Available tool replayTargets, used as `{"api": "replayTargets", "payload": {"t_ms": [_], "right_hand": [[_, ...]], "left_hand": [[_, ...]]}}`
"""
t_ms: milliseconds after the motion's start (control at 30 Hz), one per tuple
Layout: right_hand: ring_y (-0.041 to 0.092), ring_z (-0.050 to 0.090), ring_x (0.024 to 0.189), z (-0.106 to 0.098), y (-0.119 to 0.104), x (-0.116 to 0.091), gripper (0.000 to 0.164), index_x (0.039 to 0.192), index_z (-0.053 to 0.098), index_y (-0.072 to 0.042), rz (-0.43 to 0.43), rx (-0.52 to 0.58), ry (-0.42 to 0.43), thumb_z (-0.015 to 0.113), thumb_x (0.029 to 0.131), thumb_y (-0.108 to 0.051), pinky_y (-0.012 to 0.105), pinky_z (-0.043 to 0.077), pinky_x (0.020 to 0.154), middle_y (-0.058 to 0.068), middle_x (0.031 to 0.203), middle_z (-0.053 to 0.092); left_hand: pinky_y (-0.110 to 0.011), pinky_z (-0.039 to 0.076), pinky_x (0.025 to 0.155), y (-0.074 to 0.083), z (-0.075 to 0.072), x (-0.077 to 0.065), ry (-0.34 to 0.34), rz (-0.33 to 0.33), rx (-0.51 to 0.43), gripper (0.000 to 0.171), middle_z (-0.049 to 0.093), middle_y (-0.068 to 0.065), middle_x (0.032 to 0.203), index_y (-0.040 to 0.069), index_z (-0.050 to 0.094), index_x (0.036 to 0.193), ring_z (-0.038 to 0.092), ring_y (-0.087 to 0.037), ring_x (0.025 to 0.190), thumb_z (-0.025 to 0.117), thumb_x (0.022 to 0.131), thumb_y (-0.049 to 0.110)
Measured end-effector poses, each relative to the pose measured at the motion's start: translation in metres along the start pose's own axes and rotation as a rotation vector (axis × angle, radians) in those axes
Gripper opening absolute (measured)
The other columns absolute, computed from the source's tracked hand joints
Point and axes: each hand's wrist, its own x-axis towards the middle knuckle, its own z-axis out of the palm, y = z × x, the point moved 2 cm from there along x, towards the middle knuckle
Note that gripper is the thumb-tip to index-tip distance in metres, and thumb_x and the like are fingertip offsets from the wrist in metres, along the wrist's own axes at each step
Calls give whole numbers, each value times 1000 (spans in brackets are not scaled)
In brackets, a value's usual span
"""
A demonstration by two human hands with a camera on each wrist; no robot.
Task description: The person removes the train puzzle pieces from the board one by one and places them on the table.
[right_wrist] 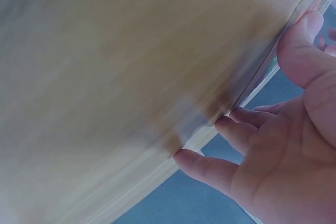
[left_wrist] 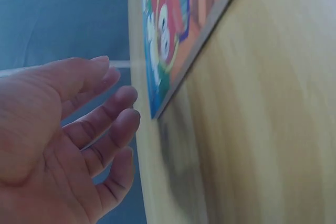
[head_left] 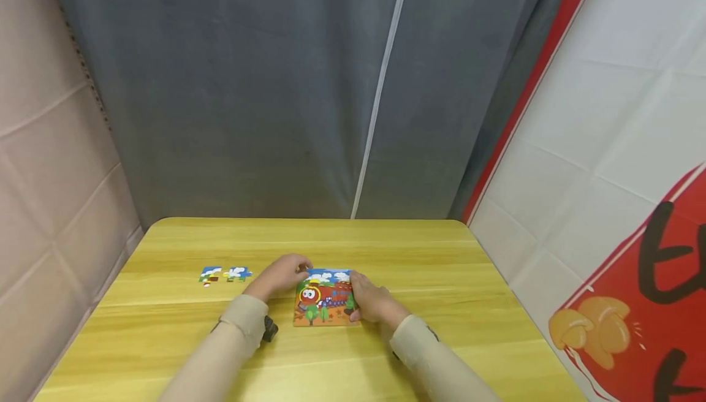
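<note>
A square picture puzzle [head_left: 325,304] with a cartoon red face, clouds and orange ground lies flat on the table. My left hand [head_left: 284,274] is by its upper left corner. In the left wrist view, that hand's loosely bent fingers [left_wrist: 118,129] are apart from the puzzle's corner and hold nothing. Along the puzzle's right edge rests my right hand [head_left: 375,303]. Its thumb [right_wrist: 296,51] touches the edge in the right wrist view, and its fairly straight fingers [right_wrist: 205,166] reach down to the tabletop.
Several loose jigsaw pieces [head_left: 237,274] with blue sky and clouds lie left of my left hand on the yellow wooden table [head_left: 441,267]. A grey curtain [head_left: 265,95] hangs behind the table. White wall panels [head_left: 579,144] stand on the right.
</note>
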Motion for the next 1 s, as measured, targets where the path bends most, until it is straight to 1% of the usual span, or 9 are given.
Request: {"api": "replayTargets", "payload": {"t_ms": [67, 200, 333, 433, 533, 633, 800, 900, 1000], "right_hand": [[25, 16, 154, 0, 0, 0, 101, 163, 9, -6, 4, 18, -5, 68, 90, -44, 61, 33, 112, 9, 169, 13], [25, 17, 154, 0, -1, 0, 102, 163, 9, -7, 13, 44, -8, 68, 89, -44, 62, 31, 113, 10, 169, 13], [26, 18, 154, 0, -2, -1, 102, 163, 10, -6, 12, 52, -4, 69, 88, -43, 62, 31, 113, 10, 169, 14], [27, 19, 153, 1, -2, 0, 104, 162, 10, -5, 9, 60, 0, 71, 86, -43, 63, 31, 112, 11, 169, 15], [27, 19, 153, 1, -1, 0, 106, 162, 9, -5, 2, 57, 0, 71, 85, -43, 64, 31, 112, 11, 169, 14], [27, 19, 153, 2, 0, 1, 107, 162, 9, -4, -6, 40, 3, 70, 85, -44, 64, 32, 111, 11, 169, 14], [27, 20, 153, 1, -1, 0, 106, 162, 10, -4, -13, 21, 3, 70, 85, -44, 64, 34, 110, 12, 169, 14], [27, 20, 153, 0, -2, 0, 105, 162, 10, -4, -12, 19, 0, 70, 86, -44, 63, 35, 110, 12, 169, 15], [27, 20, 153, -1, -2, -1, 105, 162, 9, -4, -11, 20, -2, 69, 87, -45, 63, 35, 110, 11, 169, 14]], "left_hand": [[-46, 51, 93, 2, 5, 3, -8, 6, 10, 21, 68, -4, 110, 9, 72, 118, 63, -23, 105, 65, 100, 16], [-47, 52, 92, 6, 14, 8, -25, 19, -5, 23, 69, -6, 113, 7, 71, 120, 64, -24, 105, 64, 100, 16], [-47, 52, 93, 13, 20, 11, -37, 24, -37, 26, 69, -6, 115, 7, 71, 122, 64, -23, 104, 64, 99, 15], [-46, 53, 91, 20, 24, 15, -48, 20, -38, 25, 69, -6, 114, 7, 71, 121, 64, -21, 101, 65, 98, 15], [-45, 53, 89, 27, 29, 19, -55, 24, -20, 24, 69, -7, 113, 7, 71, 119, 62, -20, 97, 66, 97, 14], [-45, 52, 90, 32, 34, 23, -59, 43, 22, 24, 67, -9, 115, 6, 71, 119, 61, -22, 99, 66, 96, 14], [-45, 52, 91, 39, 41, 26, -66, 44, 105, 30, 61, -9, 113, 6, 69, 123, 59, -24, 99, 70, 96, 19], [-42, 53, 86, 41, 43, 27, -64, 29, 131, 32, 59, -6, 109, 7, 68, 123, 58, -20, 94, 72, 96, 23], [-40, 53, 80, 46, 43, 27, -66, 15, 122, 27, 57, -4, 104, 7, 68, 117, 55, -19, 88, 73, 95, 23]]}}
